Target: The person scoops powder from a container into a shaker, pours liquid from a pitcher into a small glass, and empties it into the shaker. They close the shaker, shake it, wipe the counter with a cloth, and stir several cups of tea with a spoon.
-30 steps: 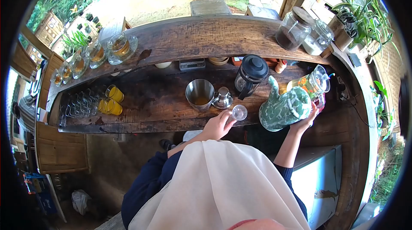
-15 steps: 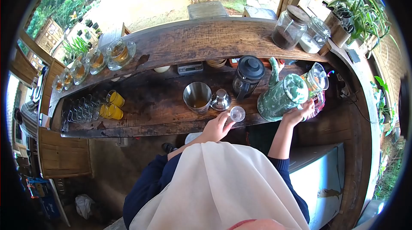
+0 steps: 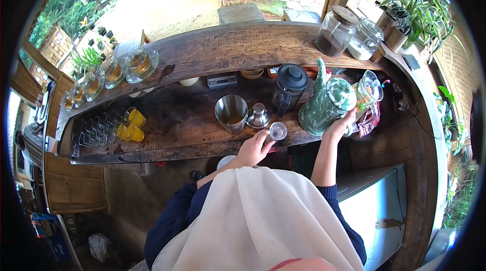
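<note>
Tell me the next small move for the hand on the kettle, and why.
Probably swing the green kettle toward the small glass and tip its spout over it. The right hand grips the kettle upright beside the glass, while the left hand steadies the glass, which looks empty, on the wooden counter.

kettle (image 3: 324,106): glossy enamelled finish
small glass (image 3: 278,131): clear, smooth glass
cup (image 3: 231,112): brushed metal
counter (image 3: 177,124): dark wood, left rough
</note>
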Motion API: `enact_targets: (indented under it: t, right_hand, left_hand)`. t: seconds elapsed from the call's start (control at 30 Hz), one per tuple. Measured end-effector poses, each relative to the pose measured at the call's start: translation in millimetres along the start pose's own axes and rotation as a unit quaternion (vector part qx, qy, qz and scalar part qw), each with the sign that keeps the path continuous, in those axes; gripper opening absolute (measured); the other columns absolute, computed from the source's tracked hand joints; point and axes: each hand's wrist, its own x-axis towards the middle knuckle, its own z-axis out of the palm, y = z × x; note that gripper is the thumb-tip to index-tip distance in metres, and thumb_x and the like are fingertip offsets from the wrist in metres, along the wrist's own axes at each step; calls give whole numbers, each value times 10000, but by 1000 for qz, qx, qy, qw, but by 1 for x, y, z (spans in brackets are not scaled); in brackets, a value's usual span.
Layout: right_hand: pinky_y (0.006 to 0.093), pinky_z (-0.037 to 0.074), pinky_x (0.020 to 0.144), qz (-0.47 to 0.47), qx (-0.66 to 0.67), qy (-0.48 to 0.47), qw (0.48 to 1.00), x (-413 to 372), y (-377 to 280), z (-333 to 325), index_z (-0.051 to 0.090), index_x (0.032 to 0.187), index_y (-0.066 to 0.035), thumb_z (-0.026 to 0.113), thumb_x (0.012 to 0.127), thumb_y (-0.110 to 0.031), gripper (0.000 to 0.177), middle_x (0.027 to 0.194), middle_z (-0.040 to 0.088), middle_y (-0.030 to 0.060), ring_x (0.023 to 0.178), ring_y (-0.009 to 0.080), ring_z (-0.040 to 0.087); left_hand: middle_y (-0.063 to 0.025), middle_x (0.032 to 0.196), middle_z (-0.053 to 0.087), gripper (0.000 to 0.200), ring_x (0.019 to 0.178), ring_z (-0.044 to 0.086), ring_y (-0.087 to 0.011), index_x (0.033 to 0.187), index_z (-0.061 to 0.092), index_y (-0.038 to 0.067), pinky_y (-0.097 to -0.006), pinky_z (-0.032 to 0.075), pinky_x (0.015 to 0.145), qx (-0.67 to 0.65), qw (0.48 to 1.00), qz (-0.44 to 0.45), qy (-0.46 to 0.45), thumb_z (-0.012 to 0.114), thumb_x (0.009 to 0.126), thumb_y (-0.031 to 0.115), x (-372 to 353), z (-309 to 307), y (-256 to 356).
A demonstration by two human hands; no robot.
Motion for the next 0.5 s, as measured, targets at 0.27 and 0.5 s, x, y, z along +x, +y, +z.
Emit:
enact_targets:
  t: [0.27, 0.5]
  right_hand:
    - [369, 102, 1110, -74, -158, -139, 975, -78, 7, -28, 200, 1391, 35, 362, 977, -368, 600, 1446, 205, 221, 1365, 316, 170]
    - [381, 306, 1047, -24, -174, -465, 868, -126, 7, -37, 279, 1373, 0, 721, 788, -167, 751, 1335, 425, 209, 1250, 305, 417]
  left_hand:
    - [-168, 979, 620, 388, 793, 629, -359, 1120, 498, 34, -386, 516, 643, -24, 999, -33, -1, 687, 787, 97, 2, -3, 7]
    - [-170, 1010, 604, 383, 830, 621, -367, 1128, 490, 34, -396, 510, 675, -44, 997, -54, -23, 667, 790, 72, -1, -7, 7]
